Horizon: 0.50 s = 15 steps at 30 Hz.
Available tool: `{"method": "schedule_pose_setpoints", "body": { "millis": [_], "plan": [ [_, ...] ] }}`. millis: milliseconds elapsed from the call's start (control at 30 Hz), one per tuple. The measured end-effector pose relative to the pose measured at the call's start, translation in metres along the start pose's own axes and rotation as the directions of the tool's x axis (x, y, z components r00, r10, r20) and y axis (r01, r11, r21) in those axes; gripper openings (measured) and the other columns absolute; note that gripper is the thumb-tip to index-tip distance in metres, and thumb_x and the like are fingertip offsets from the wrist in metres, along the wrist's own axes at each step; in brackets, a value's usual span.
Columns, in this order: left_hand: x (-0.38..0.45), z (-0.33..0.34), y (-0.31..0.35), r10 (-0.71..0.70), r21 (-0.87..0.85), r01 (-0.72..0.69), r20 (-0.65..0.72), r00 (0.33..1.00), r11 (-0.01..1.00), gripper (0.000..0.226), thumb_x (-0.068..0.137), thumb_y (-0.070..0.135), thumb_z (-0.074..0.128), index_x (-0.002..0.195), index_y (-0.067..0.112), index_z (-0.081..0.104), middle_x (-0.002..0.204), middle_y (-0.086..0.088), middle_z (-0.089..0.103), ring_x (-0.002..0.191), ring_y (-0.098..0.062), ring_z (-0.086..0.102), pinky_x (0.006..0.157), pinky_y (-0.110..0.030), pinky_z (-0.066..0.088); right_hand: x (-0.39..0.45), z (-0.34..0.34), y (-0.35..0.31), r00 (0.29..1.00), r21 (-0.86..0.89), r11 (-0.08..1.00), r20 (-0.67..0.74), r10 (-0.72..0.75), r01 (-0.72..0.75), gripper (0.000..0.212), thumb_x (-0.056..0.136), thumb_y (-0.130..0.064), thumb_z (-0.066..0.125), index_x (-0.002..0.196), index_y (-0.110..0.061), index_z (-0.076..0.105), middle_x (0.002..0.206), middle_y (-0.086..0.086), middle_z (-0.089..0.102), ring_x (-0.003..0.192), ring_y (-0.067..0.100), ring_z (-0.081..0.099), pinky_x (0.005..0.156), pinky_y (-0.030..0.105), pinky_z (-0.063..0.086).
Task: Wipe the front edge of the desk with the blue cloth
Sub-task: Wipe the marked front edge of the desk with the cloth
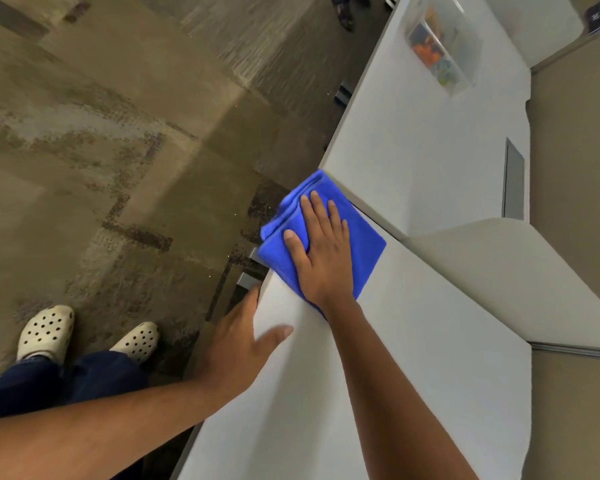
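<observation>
Two bare hands are on the white desk (388,358), both near its front edge. The right hand (321,252) lies flat, palm down, on the blue cloth (364,251), fingers spread wide and pointing away from the person, the thumb stretched out to the left over the cloth's thicker folds. It presses rather than grips; nothing is pinched between the fingers. The cloth is folded into a rough square and sits directly under this hand at the front edge of the desk, its left part bunched and hanging slightly past the edge over the floor, its right corner lying flat on the desktop. The far end of the cloth reaches the corner where the next desk section (423,140) begins.

The left hand (246,344) is just beside and nearer to the person, apart from the cloth. It is open, with the thumb lying on top of the desk surface and the fingers wrapped over the front edge, their tips hidden below it. It holds no object.

Both forearms are bare. Below the left arm are dark blue trousers (59,386) and a pair of cream perforated clogs (45,332) standing on brown patterned carpet (101,150). A curved white partition (520,268) rises to the right of the cloth. Farther along the next desk section lies a clear plastic box (444,46) with blurred orange and green contents.
</observation>
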<state>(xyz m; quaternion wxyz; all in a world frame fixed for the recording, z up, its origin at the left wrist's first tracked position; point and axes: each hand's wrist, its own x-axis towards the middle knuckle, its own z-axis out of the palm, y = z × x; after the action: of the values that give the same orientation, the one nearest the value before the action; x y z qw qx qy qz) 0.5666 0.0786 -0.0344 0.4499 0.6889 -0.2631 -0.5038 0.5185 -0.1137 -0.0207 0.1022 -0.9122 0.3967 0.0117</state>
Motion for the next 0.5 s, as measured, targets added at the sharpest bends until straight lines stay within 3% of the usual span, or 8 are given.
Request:
{"method": "schedule_pose_setpoints", "body": {
  "millis": [67,133,233,367,500],
  "plan": [
    [-0.001,0.000,0.001,0.047,0.052,-0.046,-0.008,0.999,0.998,0.084,0.095,0.054,0.060,0.162,0.028,0.017,0.159,0.014,0.036,0.142,-0.007,0.041,0.103,-0.005,0.028,0.013,-0.008,0.019,1.000,-0.008,1.000,-0.003,0.001,-0.001,0.068,0.104,-0.064,0.027,0.165,-0.035,0.018,0.174,-0.013,0.018,0.163,0.015,0.008,0.133,0.045,0.010],
    [-0.001,-0.001,0.003,0.087,0.086,-0.087,-0.001,0.996,0.992,0.089,0.096,0.055,0.056,0.164,0.027,0.005,0.170,0.011,0.017,0.153,-0.010,0.024,0.114,-0.020,0.021,0.030,-0.011,0.022,0.993,0.016,0.994,-0.047,0.107,-0.107,0.073,0.100,-0.066,0.026,0.165,-0.033,0.022,0.173,-0.009,0.023,0.162,0.019,0.015,0.131,0.048,0.015],
    [-0.001,-0.002,0.004,0.087,0.078,-0.086,-0.004,0.996,0.993,0.089,0.097,0.055,0.057,0.164,0.030,0.004,0.170,0.013,0.015,0.154,-0.009,0.021,0.113,-0.020,0.019,0.040,-0.005,-0.001,0.959,0.044,0.964,-0.099,0.267,-0.264,0.078,0.097,-0.067,0.025,0.165,-0.028,0.023,0.172,-0.006,0.026,0.161,0.023,0.018,0.131,0.051,0.016],
    [0.002,-0.004,0.001,0.134,0.046,-0.134,-0.015,0.991,0.990,0.088,0.095,0.053,0.063,0.164,0.033,0.011,0.168,0.015,0.026,0.150,-0.005,0.031,0.120,-0.030,0.032,-0.003,0.006,-0.025,0.970,0.060,0.971,-0.070,0.234,-0.230,0.070,0.104,-0.060,0.029,0.166,-0.031,0.016,0.175,-0.010,0.017,0.163,0.021,0.009,0.133,0.048,0.009],
    [-0.002,-0.004,0.003,0.174,-0.025,-0.174,-0.007,0.985,0.984,0.082,0.095,0.034,0.071,0.161,0.035,0.022,0.158,0.020,0.040,0.138,0.008,0.042,0.109,-0.014,0.041,-0.072,0.011,-0.020,0.982,0.070,0.980,0.012,0.186,-0.186,0.064,0.108,-0.058,0.023,0.166,-0.036,0.007,0.175,-0.017,0.009,0.163,0.011,0.001,0.133,0.047,0.008]
  ]
}}
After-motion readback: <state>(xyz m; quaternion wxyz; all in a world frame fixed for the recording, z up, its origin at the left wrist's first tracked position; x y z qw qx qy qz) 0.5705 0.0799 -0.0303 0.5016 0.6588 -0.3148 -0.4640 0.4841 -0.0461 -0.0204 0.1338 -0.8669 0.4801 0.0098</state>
